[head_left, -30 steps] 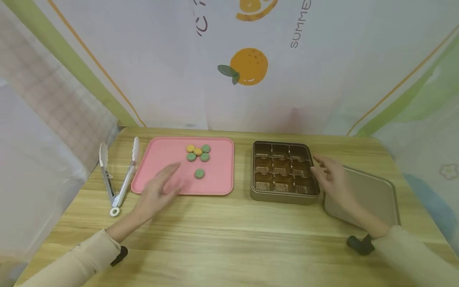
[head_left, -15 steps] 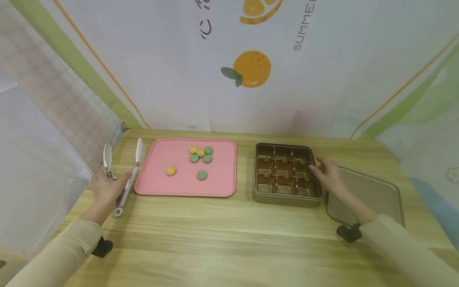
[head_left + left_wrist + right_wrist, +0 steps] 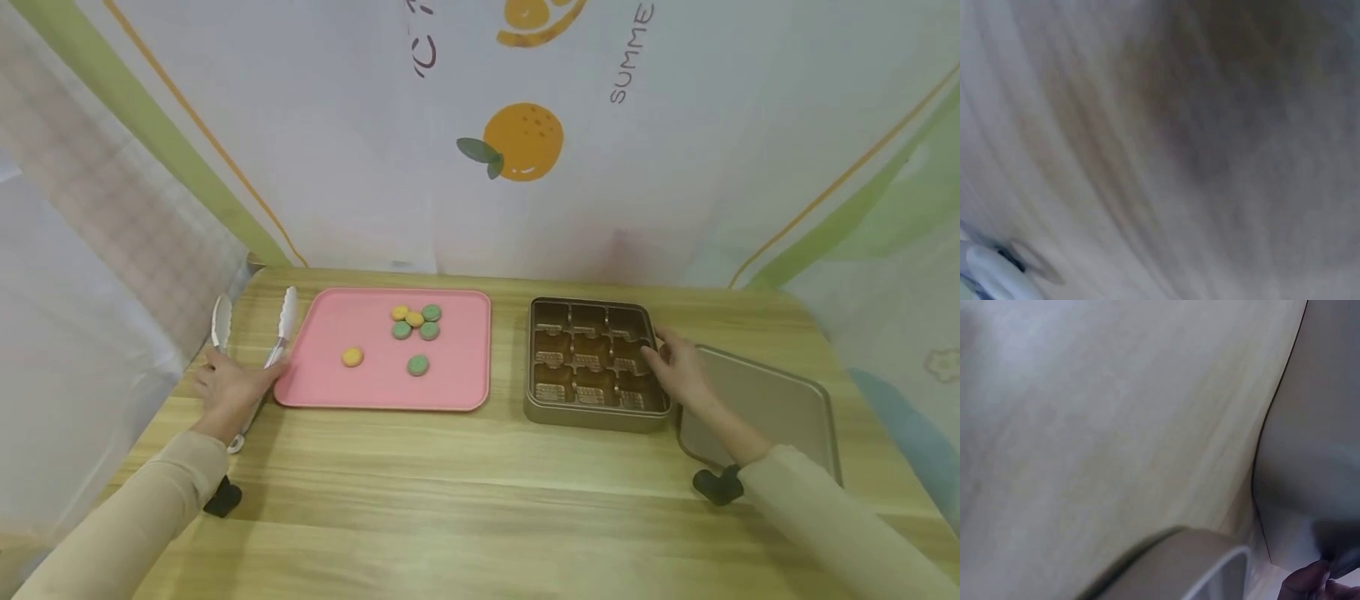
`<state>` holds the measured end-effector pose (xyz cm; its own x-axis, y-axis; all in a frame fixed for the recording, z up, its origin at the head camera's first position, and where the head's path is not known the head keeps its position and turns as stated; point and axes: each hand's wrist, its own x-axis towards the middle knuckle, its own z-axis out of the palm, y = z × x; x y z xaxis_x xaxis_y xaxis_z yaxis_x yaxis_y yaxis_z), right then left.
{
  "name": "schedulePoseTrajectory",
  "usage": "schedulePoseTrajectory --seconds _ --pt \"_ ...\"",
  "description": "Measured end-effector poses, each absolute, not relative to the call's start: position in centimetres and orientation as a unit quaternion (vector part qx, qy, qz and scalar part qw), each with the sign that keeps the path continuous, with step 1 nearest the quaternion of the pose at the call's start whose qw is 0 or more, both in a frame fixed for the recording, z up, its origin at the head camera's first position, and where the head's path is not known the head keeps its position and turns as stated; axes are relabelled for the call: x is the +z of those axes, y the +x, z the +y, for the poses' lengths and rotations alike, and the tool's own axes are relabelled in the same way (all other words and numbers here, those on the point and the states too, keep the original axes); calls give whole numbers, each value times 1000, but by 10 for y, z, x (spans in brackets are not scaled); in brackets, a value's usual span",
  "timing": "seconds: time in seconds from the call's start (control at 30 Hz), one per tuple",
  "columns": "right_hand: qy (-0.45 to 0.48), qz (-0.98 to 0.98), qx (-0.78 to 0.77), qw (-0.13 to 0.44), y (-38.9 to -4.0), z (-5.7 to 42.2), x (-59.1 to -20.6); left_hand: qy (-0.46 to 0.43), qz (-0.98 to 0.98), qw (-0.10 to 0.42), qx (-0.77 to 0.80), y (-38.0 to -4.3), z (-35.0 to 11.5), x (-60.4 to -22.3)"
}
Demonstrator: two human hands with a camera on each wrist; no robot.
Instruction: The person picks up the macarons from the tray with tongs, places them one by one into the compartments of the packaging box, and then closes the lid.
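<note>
My left hand (image 3: 231, 390) spans the two arms of the metal tongs (image 3: 258, 408), fingers over the left arm and thumb at the right one. The tongs' white scalloped tips stand wide apart beyond the hand. In the left wrist view the fingers are out of frame; a pale oval piece (image 3: 1000, 275) shows at the lower left. My right hand (image 3: 684, 373) holds the right side of a brown tin (image 3: 596, 415), thumb over its rim. Brown compartments fill the tin. In the right wrist view fingertips (image 3: 1311, 581) touch the tin's wall (image 3: 1313, 425).
A pink tray (image 3: 315, 392) lies between the tongs and the tin. On it are several small green and yellow macaron-like rounds (image 3: 415, 319), with a yellow round (image 3: 352, 357) and a green round (image 3: 417, 365) apart. The tin's flat lid (image 3: 772, 408) lies at the right.
My left hand has moved left from over the pink tray to the tongs, uncovering a yellow round on the tray. The right hand stays at the tin's right side.
</note>
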<state>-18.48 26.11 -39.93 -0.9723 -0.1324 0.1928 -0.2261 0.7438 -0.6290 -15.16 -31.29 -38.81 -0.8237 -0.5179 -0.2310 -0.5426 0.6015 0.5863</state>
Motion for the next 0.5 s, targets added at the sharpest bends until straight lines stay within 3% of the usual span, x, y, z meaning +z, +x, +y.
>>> schedulePoseTrajectory --seconds 0.5 --pt "71 -931 354 53 -183 260 -400 -312 900 -16 304 -159 -316 -398"
